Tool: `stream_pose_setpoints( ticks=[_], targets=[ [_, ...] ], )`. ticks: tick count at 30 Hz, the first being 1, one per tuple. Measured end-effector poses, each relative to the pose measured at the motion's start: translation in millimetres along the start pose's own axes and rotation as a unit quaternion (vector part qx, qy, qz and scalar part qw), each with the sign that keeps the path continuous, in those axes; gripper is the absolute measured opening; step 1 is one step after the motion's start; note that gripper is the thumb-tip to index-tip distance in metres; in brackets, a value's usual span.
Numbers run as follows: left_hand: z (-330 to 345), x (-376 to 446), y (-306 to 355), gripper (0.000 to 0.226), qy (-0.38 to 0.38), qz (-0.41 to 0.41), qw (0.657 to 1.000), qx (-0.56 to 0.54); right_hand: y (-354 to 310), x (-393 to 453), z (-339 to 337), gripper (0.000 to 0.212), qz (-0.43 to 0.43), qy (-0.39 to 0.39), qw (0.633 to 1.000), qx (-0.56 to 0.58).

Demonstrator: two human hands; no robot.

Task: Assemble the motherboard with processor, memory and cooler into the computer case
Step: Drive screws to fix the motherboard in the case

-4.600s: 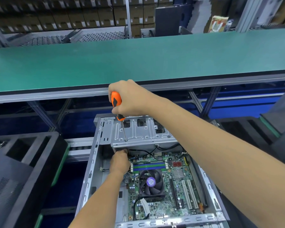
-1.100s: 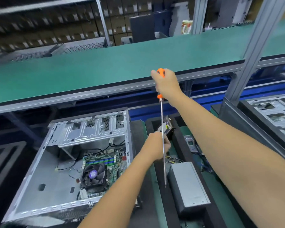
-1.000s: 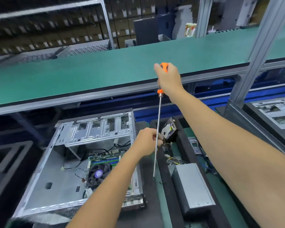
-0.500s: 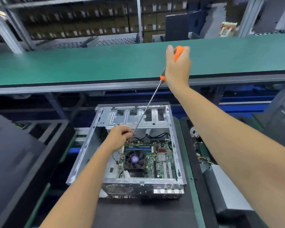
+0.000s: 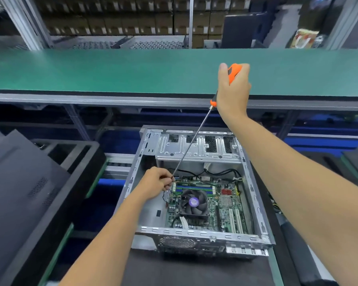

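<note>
While board (image 5: 207, 205) with fan (image 5: 193, 203) and memory sits inside case (image 5: 256, 203) at 6 o'clock, screwing looks unfinished. Right hand (image 5: 233, 89) grips screwdriver (image 5: 191, 141) handle at 12; left hand (image 5: 156, 182) pinches tip at board's 10 o'clock corner.

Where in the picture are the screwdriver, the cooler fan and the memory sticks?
screwdriver (image 5: 191, 141), head view, middle of its metal shaft.
cooler fan (image 5: 193, 202), head view, its purple hub.
memory sticks (image 5: 194, 188), head view, middle of the blue and green strips.
</note>
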State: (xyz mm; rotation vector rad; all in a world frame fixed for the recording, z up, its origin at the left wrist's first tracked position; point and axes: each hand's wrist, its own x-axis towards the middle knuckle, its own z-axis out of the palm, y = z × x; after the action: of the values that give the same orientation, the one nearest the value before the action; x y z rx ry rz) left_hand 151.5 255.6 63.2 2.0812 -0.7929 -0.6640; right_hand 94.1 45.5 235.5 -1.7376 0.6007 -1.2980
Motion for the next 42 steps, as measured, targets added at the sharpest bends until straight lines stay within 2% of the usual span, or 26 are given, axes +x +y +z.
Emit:
stream_pose_setpoints(
  ticks=[12, 19, 26, 35, 42],
  targets=[
    [7, 7, -4, 0.019, -0.046, 0.021, 0.998, -0.043, 1, 0, 4, 0.027, 0.002, -0.011, 1.000, 0.002],
    [8, 7, -4, 0.033, -0.037, 0.004, 0.999, -0.039, 2, -2, 1, 0.027, 0.015, 0.008, 1.000, 0.019],
    [8, 6, -6, 0.032, -0.059, 0.014, 0.997, -0.051, -2, 1, -3, 0.028, 0.021, 0.013, 0.999, 0.028],
    [7, 4, -1, 0.032, -0.043, 0.002, 0.996, -0.076, -5, 2, -6, 0.029, 0.027, 0.021, 0.999, 0.020],
    [6, 1, -1, 0.022, -0.053, 0.022, 0.993, -0.108, -7, 4, -6, 0.028, 0.017, 0.028, 0.999, 0.001]
  ],
)
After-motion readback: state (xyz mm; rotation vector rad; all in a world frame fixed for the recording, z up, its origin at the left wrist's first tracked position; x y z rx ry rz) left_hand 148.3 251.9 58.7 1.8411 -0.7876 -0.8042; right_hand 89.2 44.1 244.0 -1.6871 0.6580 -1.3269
